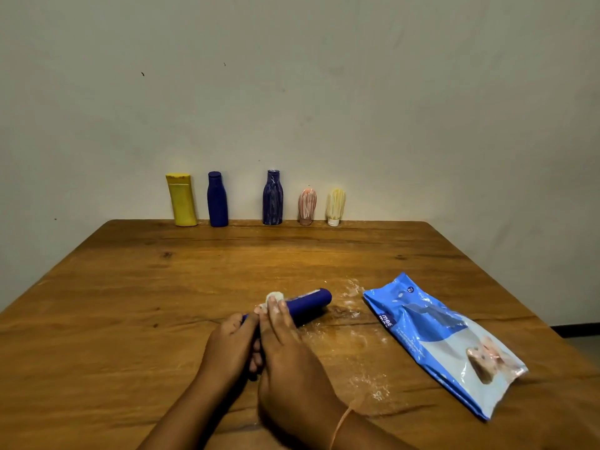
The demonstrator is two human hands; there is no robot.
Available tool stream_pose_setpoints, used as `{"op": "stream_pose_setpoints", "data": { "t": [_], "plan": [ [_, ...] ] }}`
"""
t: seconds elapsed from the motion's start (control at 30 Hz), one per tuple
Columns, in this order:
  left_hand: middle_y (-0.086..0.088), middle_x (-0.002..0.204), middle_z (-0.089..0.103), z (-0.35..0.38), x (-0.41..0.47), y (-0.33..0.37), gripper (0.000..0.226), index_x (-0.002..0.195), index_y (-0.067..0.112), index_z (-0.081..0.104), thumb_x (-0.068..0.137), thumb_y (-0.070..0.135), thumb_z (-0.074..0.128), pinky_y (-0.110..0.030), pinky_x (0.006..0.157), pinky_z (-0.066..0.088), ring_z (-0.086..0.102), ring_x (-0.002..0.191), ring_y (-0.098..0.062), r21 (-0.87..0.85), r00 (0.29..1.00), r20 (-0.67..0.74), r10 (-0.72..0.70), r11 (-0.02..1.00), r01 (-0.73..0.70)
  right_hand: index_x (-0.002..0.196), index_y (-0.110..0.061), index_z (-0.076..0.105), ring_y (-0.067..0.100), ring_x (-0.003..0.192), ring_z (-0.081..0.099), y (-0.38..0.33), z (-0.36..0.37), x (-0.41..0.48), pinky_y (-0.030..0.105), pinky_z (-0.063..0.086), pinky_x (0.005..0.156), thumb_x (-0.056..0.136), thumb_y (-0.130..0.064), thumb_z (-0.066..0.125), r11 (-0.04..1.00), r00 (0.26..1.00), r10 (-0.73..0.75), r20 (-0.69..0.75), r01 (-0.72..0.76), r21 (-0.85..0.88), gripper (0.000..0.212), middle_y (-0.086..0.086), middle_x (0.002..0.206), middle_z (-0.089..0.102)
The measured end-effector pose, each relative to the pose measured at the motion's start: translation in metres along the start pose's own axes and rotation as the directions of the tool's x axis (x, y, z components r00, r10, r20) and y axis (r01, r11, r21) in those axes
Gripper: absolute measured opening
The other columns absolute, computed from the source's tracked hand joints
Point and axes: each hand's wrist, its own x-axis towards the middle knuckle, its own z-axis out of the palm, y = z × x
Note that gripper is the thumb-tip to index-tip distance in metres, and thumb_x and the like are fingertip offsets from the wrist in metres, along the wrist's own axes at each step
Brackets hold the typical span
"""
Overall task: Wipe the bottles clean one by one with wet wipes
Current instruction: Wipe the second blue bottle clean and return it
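Observation:
A dark blue bottle (310,305) lies on its side near the table's front middle. My left hand (229,347) grips its near end. My right hand (285,349) presses a small balled white wet wipe (273,297) against the bottle's top side with its fingertips. Along the far edge by the wall stand a yellow bottle (181,200), a plain blue bottle (217,199), a blue bottle with white streaks (272,198), a pink streaked tube (307,206) and a yellow streaked tube (335,206).
A blue wet-wipe pack (444,342) lies flat at the right of the wooden table (130,287). White powdery smears (354,297) mark the wood between the bottle and the pack. The wall stands right behind the row of bottles.

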Motion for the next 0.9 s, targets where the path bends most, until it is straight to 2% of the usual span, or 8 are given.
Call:
{"op": "stream_pose_setpoints", "data": {
  "t": [0.1,0.3,0.4,0.47,0.6,0.67,0.73,0.9],
  "plan": [
    [-0.011,0.042,0.046,-0.001,0.0,0.002,0.045,0.062,0.006,0.049,0.094,0.038,0.048,-0.022,0.041,0.032,0.04,0.031,-0.02,-0.006,1.0,0.015,-0.022,1.0,0.022,0.148,-0.014,0.003,0.013,0.141,-0.014,0.019,-0.003,0.003,0.035,-0.002,0.117,0.085,-0.021,0.02,0.99,0.998,-0.027,-0.057,0.019,-0.139,0.065,-0.002,0.155,-0.007],
    [-0.005,0.04,0.04,-0.001,-0.003,0.006,0.041,0.068,0.007,0.051,0.095,0.037,0.047,-0.022,0.042,0.032,0.037,0.031,-0.018,-0.091,0.998,0.047,-0.047,0.995,0.051,0.142,-0.011,0.033,0.014,0.141,0.018,0.058,-0.034,0.018,0.016,0.005,0.11,0.088,-0.003,0.038,0.968,0.947,0.239,-0.217,-0.25,-0.028,0.054,0.003,0.151,0.028],
    [-0.005,0.041,0.04,-0.001,-0.005,0.008,0.04,0.071,0.005,0.051,0.095,0.036,0.046,-0.023,0.043,0.033,0.037,0.032,-0.018,-0.147,0.996,0.081,-0.041,0.988,0.053,0.123,-0.008,0.056,0.016,0.117,0.049,0.067,-0.044,0.02,0.02,0.031,0.099,0.081,0.001,0.042,0.9,0.882,0.417,-0.218,-0.368,0.234,0.045,0.006,0.126,0.057],
    [-0.005,0.044,0.044,0.0,-0.005,0.01,0.034,0.085,0.003,0.057,0.095,0.033,0.046,-0.026,0.047,0.036,0.043,0.036,-0.017,-0.201,0.994,0.108,-0.034,0.978,0.056,0.116,-0.013,0.061,0.011,0.096,0.056,0.067,-0.047,0.02,0.022,0.042,0.084,0.076,-0.004,0.043,0.756,0.827,0.549,-0.119,-0.431,0.493,0.045,0.001,0.108,0.064],
    [-0.007,0.073,0.062,-0.001,-0.003,0.018,0.03,0.112,0.005,0.056,0.094,0.027,0.046,-0.036,0.066,0.051,0.063,0.067,-0.018,-0.338,0.994,0.107,0.016,0.941,0.021,0.115,-0.017,0.062,0.017,0.106,0.059,0.056,-0.052,0.023,0.039,0.046,0.097,0.07,-0.008,0.045,0.555,0.789,0.614,-0.017,-0.416,0.72,0.049,-0.001,0.113,0.064],
    [-0.013,0.102,0.065,0.001,-0.005,0.021,0.03,0.118,0.009,0.051,0.091,0.024,0.051,-0.037,0.072,0.058,0.066,0.091,-0.026,-0.421,0.996,0.085,-0.008,0.906,0.043,0.125,-0.014,0.056,0.013,0.114,0.053,0.044,-0.056,0.021,0.037,0.04,0.104,0.083,-0.003,0.047,0.593,0.818,0.573,-0.048,-0.373,0.714,0.044,-0.004,0.124,0.057],
    [-0.017,0.112,0.063,0.006,-0.006,0.023,0.038,0.123,0.01,0.047,0.087,0.018,0.058,-0.036,0.067,0.06,0.065,0.099,-0.032,-0.555,0.996,0.041,-0.081,0.827,0.09,0.132,-0.011,0.048,0.006,0.119,0.044,0.036,-0.056,0.019,0.025,0.034,0.106,0.089,-0.003,0.047,0.698,0.861,0.495,-0.117,-0.313,0.644,0.044,-0.005,0.13,0.05],
    [-0.02,0.102,0.068,0.024,-0.008,0.036,0.031,0.099,0.005,0.062,0.069,0.011,0.067,-0.039,0.069,0.059,0.071,0.082,-0.025,-0.838,0.961,0.164,-0.224,0.482,0.256,0.134,-0.012,0.045,-0.005,0.129,0.029,0.014,-0.043,0.013,0.006,0.019,0.105,0.09,-0.005,0.047,0.881,0.928,0.251,-0.276,-0.101,0.461,0.045,-0.011,0.137,0.04]
  ]
}}
